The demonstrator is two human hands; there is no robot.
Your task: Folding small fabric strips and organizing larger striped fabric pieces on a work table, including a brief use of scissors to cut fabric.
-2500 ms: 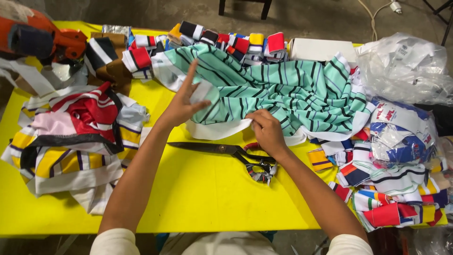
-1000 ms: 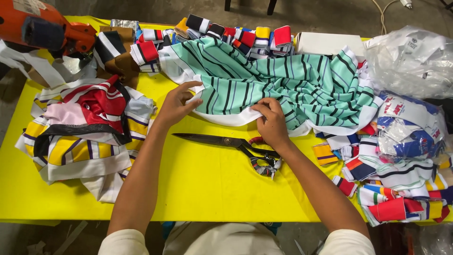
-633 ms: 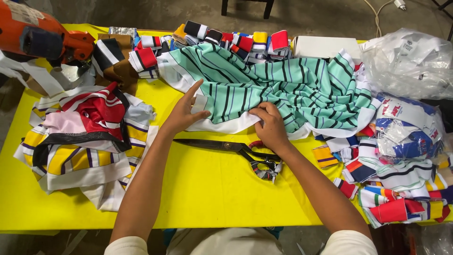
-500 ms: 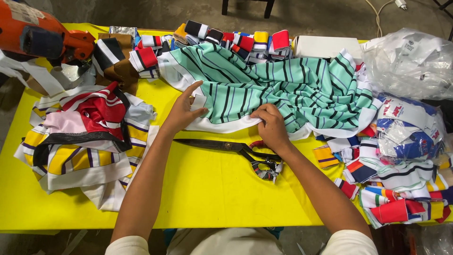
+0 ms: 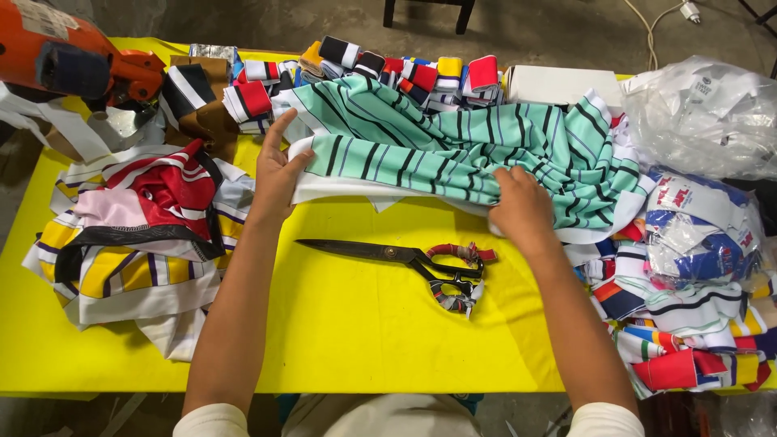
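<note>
yellow covers the whole table (image 5: 340, 324), crowded at its edges with fabric. since a moment ago both hands have slid outward along the near edge of the mint-green striped cloth (image 5: 453, 150), so the piece now lies wider and flatter across the far middle of the table. the left hand (image 5: 279, 170) is open, fingers spread, its palm against the cloth's left corner, thumb tucked at the white hem. the right hand (image 5: 522, 206) is curled, pinching a fold of the same cloth near its lower right edge. black scissors (image 5: 405, 260) with wrapped handles lie closed and untouched just in front of the cloth, between the forearms. a heap of striped scraps (image 5: 129, 235) sits to the left, rolled trims (image 5: 405, 73) behind, a clear plastic bag (image 5: 704, 117) at far right.
</note>
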